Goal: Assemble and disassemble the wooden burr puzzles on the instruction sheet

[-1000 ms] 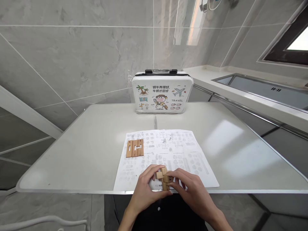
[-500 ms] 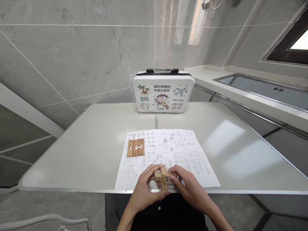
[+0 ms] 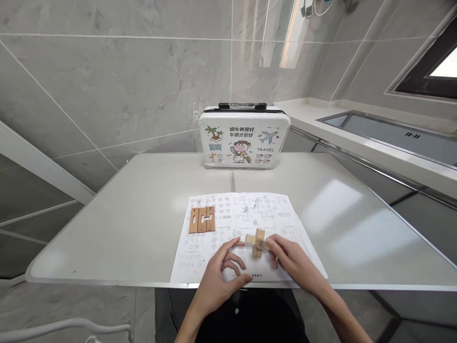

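A light wooden burr puzzle [image 3: 257, 243], its interlocked blocks forming a cross and one marked with a 2, is slightly blurred above the printed sheet. My right hand [image 3: 291, 259] pinches it by its right arm. Just to its left, my left hand [image 3: 224, 269] is open, fingers curved and apart, holding nothing. Flat wooden pieces [image 3: 202, 219] with cut-out slots lie side by side on the left part of the paper sheet [image 3: 246, 209], which is covered in small printed diagrams.
A white cartoon-printed case [image 3: 245, 140] in clear plastic stands at the back of the white folding table [image 3: 143, 224]. Behind it rises a grey tiled wall [image 3: 117, 85]. A counter with a sink [image 3: 389, 136] runs along the right.
The puzzle has moved up and to the right in my right hand, over the sheet. My left hand has let go of it, and its fingers have opened.
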{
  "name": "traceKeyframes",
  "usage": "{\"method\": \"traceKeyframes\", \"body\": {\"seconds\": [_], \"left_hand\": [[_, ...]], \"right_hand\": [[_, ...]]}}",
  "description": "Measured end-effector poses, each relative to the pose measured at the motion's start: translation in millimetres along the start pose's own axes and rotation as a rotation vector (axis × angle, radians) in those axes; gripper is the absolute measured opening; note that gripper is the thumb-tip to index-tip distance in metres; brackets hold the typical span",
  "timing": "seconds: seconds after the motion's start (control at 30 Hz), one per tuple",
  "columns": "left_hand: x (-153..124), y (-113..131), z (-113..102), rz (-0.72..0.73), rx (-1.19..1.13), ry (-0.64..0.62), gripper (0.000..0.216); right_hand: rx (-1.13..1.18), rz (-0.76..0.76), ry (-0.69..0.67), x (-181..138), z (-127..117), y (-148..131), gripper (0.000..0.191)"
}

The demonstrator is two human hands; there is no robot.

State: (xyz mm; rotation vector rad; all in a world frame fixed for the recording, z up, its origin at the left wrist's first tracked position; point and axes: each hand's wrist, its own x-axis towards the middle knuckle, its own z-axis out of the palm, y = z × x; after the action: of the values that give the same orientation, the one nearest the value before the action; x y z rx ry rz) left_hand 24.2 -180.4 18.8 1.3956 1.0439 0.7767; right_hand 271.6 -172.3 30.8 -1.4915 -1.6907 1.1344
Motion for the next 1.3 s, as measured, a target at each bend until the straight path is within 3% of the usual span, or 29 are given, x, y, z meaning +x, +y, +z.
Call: {"method": "traceKeyframes", "body": {"seconds": [0.2, 0.33, 0.47, 0.8, 1.03, 1.17, 1.3], "left_hand": [[2.1, 4.1, 0.8, 0.025, 0.073, -0.011, 0.041], [2.2, 3.5, 0.8, 0.054, 0.092, -0.01, 0.034], [1.8, 3.1, 1.0, 0.056, 0.114, -0.012, 0.031], [1.3, 4.1, 0.3, 0.035, 0.137, -0.037, 0.029], [1.5, 1.4, 0.4, 0.043, 0.163, -0.035, 0.028], [1.1, 4.0, 2.0, 0.049, 0.168, -0.027, 0.026], [1.6, 11.2, -0.2, 0.062, 0.179, -0.054, 0.025]], "right_hand": [[-0.357, 0.112, 0.33, 38.6, -67.5, 31.1, 0.048], [-0.487, 0.256, 0.364, 65.8, -98.3, 49.8, 0.048], [-0.534, 0.323, 0.383, 83.9, -112.0, 60.6, 0.049], [-0.494, 0.393, 0.338, 95.5, -115.6, 67.3, 0.052], [-0.481, 0.352, 0.339, 90.2, -114.6, 71.9, 0.053], [-0.472, 0.364, 0.387, 73.1, -110.6, 74.2, 0.05], [-0.372, 0.219, 0.445, 29.0, -83.1, 68.2, 0.043]]}}
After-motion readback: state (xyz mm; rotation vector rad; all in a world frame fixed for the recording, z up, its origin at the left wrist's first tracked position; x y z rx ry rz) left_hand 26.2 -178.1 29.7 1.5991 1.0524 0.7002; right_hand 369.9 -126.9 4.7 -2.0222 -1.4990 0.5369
